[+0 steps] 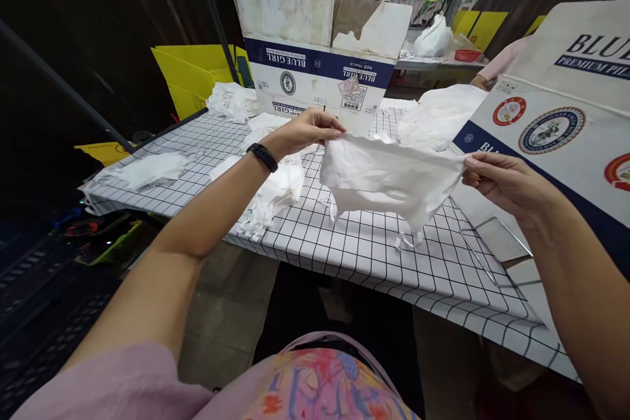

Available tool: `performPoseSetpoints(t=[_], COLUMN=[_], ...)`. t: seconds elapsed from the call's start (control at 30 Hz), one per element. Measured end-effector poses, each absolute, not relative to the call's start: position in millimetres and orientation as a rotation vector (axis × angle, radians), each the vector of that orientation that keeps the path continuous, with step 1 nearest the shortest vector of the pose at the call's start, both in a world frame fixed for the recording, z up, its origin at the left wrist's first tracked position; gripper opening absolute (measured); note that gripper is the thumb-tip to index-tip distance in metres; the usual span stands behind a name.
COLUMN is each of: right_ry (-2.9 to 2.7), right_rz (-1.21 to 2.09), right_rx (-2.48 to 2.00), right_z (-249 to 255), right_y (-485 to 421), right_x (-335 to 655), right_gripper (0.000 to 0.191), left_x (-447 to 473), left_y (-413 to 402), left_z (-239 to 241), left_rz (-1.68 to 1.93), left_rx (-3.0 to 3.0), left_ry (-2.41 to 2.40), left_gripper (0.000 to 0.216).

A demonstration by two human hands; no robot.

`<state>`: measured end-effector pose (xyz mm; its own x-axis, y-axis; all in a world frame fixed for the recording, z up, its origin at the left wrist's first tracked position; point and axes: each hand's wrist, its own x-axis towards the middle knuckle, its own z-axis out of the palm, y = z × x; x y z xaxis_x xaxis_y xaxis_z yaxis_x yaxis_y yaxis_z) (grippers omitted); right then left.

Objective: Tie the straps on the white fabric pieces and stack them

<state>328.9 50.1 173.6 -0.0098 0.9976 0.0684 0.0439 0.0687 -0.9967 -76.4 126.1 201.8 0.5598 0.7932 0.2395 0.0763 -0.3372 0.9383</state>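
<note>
A thin white cloth piece [384, 174] hangs stretched between my two hands over the checked table. My left hand [315, 126], with a black band at the wrist, pinches its upper left corner. At the upper right corner, my right hand [497, 174] grips the cloth between thumb and fingers. Small white tabs dangle from the lower edge. Below and left of the cloth lies a stack of similar white pieces [283, 187], partly covered by my left forearm. Another flat white pile [152, 169] rests at the table's left end.
A Blue Girl carton [315, 69] stands at the table's back, and another carton [556, 92] rises at the right. Near the right edge is a wire frame [485, 252]. White heaps [231, 102] lie farther back. Another person's arm [502, 64] shows behind the right carton.
</note>
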Motion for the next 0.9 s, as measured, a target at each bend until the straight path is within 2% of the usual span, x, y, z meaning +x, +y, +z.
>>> performPoseSetpoints(t=[0.3,0.47,0.67,0.9], right_ry=[-1.365,-1.329,-1.299,-1.636], right_rz=[1.166,1.154,1.112,1.036], right_rx=[-1.085,-1.037,-1.139,-1.338], right_z=[195,203,206,212], right_y=[40,36,36,28], right_x=[322,319,330,337], right_gripper=[0.034,0.031,0.044,0.048], left_x=[-79,-72,-66,-77], left_y=[123,120,116,114], left_z=[203,197,190,205], left_rz=[0.559,0.645,0.848,0.842], left_rx=[1.978,1.882,1.565,1.722], left_ry=[0.689,0.564,0.429,0.518], left_gripper=[0.027,0.030,0.042,0.043])
